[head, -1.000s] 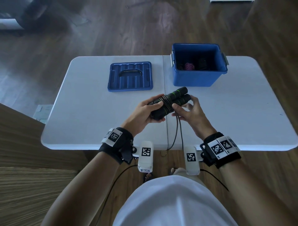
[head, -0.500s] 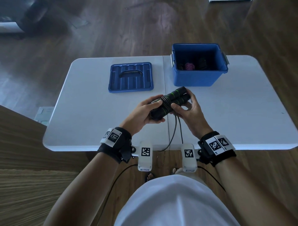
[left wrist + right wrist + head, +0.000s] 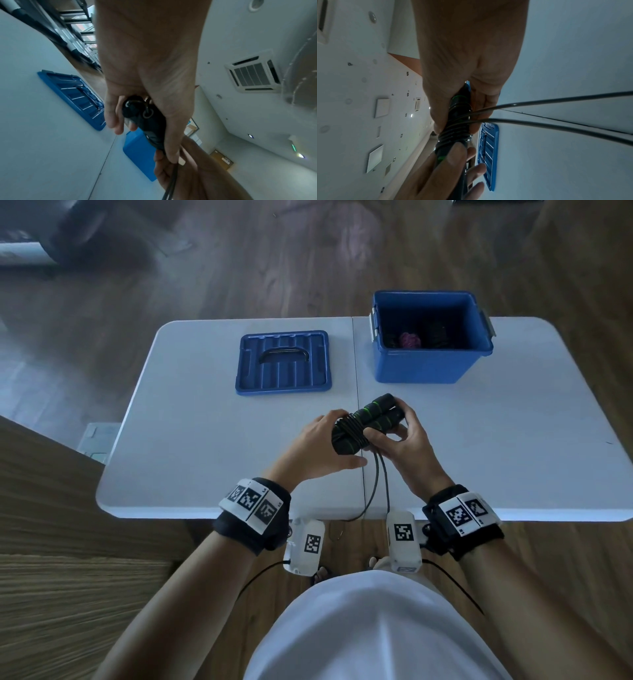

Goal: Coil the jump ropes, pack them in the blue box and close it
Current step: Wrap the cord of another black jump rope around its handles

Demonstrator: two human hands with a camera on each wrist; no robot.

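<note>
Two black jump rope handles with green rings lie side by side, with dark cord wound several times round their middle. My left hand grips their near end from the left, fingers curled round the handles. My right hand holds the far end, its thumb on the windings. Two loose strands of cord hang from the bundle over the table's front edge. The open blue box stands behind at the right, with dark coils and something pink inside. Its blue lid lies flat at the left.
The white folding table has a seam down its middle, and both hands are over the seam near the front edge. Wooden floor surrounds the table. A dark object stands on the floor at the far left.
My left hand has rolled over the top of the bundle, its thumb now underneath. My right hand has slid further along the far ends. The bundle stays in the same place.
</note>
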